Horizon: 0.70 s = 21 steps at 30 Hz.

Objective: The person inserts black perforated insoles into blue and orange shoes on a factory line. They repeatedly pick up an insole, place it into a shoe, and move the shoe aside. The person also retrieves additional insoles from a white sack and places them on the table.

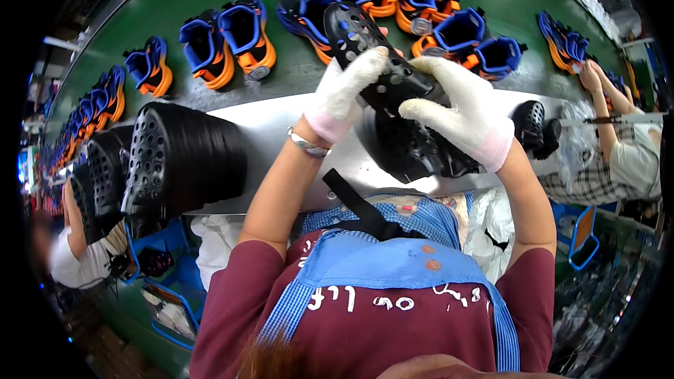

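Note:
A black clog-shaped piece with round holes (351,31) is held up in front of me, tilted, between both hands. My left hand (345,90), in a white glove, is closed on its left side. My right hand (465,102), also gloved in white, grips its right end with the thumb below and the fingers above. Part of the piece is hidden by my hands. Just beneath them, more shiny black pieces (414,147) lie on the pale work ledge (281,112).
To my left stand nested stacks of black perforated pieces (189,158). Blue, black and orange sneakers (246,31) line the green table (175,3). More black pieces (530,126) lie at right. Another person's hands (595,78) touch sneakers there; a further person (81,256) is at far left.

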{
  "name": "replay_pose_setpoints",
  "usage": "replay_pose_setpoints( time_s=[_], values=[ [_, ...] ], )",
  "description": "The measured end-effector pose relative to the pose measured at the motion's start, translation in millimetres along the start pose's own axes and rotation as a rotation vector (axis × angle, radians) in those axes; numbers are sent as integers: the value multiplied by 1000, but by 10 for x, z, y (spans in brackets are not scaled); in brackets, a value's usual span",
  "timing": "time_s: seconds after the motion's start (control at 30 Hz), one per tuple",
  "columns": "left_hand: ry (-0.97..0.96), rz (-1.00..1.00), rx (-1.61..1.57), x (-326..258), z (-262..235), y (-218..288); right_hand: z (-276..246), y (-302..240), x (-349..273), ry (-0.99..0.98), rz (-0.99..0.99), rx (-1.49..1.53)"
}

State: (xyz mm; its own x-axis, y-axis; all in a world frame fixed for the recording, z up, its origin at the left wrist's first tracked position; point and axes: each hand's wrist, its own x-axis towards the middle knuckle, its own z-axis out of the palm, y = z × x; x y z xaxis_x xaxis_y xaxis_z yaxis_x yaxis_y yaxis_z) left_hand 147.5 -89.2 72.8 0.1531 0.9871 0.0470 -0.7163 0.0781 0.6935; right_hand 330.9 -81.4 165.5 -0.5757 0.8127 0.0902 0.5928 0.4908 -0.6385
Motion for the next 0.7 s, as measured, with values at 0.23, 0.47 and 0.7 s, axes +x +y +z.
replay_pose_setpoints(
  time_s=[0.23,0.47,0.7],
  values=[
    [103,124,-36,72,-181,-57,137,7,367,-58,-19,-302],
    [244,16,453,214,-521,26,162,229,855,-161,14,-217],
    [303,415,1498,284,-848,-243,174,381,1718,-422,47,-445]
  ],
)
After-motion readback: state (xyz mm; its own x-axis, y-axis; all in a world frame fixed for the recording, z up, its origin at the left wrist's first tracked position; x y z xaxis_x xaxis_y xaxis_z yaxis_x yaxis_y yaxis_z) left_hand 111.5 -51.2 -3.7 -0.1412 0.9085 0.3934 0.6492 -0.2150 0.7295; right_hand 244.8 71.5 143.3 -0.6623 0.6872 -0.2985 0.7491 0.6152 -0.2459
